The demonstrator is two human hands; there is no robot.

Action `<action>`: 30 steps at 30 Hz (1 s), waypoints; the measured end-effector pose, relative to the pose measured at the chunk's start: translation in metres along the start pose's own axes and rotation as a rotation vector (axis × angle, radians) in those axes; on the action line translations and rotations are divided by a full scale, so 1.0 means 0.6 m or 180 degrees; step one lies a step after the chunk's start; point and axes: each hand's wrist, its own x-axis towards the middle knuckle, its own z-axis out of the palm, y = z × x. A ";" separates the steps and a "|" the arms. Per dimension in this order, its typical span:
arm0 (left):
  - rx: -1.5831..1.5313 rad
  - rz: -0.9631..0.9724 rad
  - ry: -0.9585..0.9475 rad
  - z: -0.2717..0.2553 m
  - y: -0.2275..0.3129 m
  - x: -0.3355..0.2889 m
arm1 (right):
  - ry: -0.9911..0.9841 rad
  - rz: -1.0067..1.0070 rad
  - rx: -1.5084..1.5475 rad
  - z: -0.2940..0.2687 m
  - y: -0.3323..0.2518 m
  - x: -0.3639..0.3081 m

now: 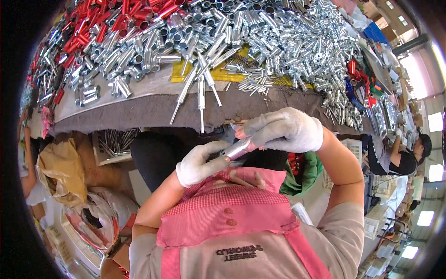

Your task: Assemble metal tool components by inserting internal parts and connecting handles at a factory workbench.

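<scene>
Both my hands wear white cloth gloves and meet close to my chest, below the table's front edge. My left hand (200,162) grips the lower end of a short silver metal tube (238,149). My right hand (283,130) closes over the tube's upper end, fingertips pinching it. The tube lies slanted between the two hands. Several long thin silver rods (201,95) lie on the table just beyond my hands, pointing toward me.
A big heap of silver metal tubes (260,32) covers the table, with red tubes (107,18) at the far left. A grey cloth (139,109) drapes the table's front edge. A box of rods (114,142) stands below left, beside brown bags (62,169). A person (402,156) works at right.
</scene>
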 end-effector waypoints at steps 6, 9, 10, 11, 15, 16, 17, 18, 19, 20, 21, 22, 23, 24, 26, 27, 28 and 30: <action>0.0605 0.0590 0.0471 0.015 -0.040 -0.030 | 0.0103 0.1990 -0.1215 0.025 -0.073 0.009; 0.0708 0.0628 0.0517 0.018 -0.044 -0.033 | 0.0475 0.1038 -0.0232 0.043 -0.053 -0.006; 0.0709 0.0628 0.0453 0.019 -0.045 -0.034 | 0.0292 0.1148 -0.0181 0.046 -0.056 -0.006; 0.0711 0.0628 0.0390 0.020 -0.046 -0.035 | 0.0231 0.1573 -0.0226 0.042 -0.070 -0.005; 0.1025 0.0937 0.0323 0.037 -0.036 -0.043 | 0.0643 0.1599 -0.0077 0.053 -0.077 0.006; 0.0850 0.0697 0.0344 0.038 -0.031 -0.044 | 0.0069 0.1578 0.0250 0.049 -0.078 -0.009; 0.0674 0.0456 0.0365 0.038 -0.029 -0.044 | -0.0136 0.1177 -0.0129 0.052 -0.074 -0.012; 0.0724 0.0522 0.0390 0.037 -0.032 -0.044 | -0.0279 0.1304 -0.0264 0.057 -0.074 -0.007; 0.0720 0.0521 0.0393 0.036 -0.031 -0.046 | -0.0274 0.2043 -0.0400 0.060 -0.082 -0.002; 0.0849 0.0530 0.0406 0.036 -0.029 -0.048 | -0.0267 0.2782 -0.0536 0.062 -0.094 0.007; 0.0981 0.0557 0.0380 0.036 -0.025 -0.047 | 0.0460 0.2155 -0.0759 0.073 -0.078 -0.016; 0.0981 0.0554 0.0379 0.035 -0.027 -0.046 | 0.0461 0.2156 -0.0757 0.081 -0.067 -0.021; 0.0925 0.0513 0.0332 0.034 -0.028 -0.043 | 0.0726 0.1627 -0.0480 0.086 -0.058 -0.023; 0.0863 0.0468 0.0298 0.032 -0.031 -0.042 | 0.0972 0.1089 -0.0198 0.088 -0.058 -0.017; 0.0955 0.0498 0.0384 0.032 -0.037 -0.042 | 0.0180 0.2127 -0.0517 0.075 -0.083 -0.006; 0.1055 0.0542 0.0450 0.032 -0.040 -0.040 | -0.0170 0.2999 -0.0762 0.069 -0.099 0.004; 0.1054 0.0537 0.0447 0.031 -0.044 -0.038 | 0.0286 0.2545 -0.1134 0.080 -0.076 -0.020; 0.0832 0.0506 0.0411 0.029 -0.052 -0.034 | 0.1188 0.1271 -0.0354 0.092 -0.061 -0.023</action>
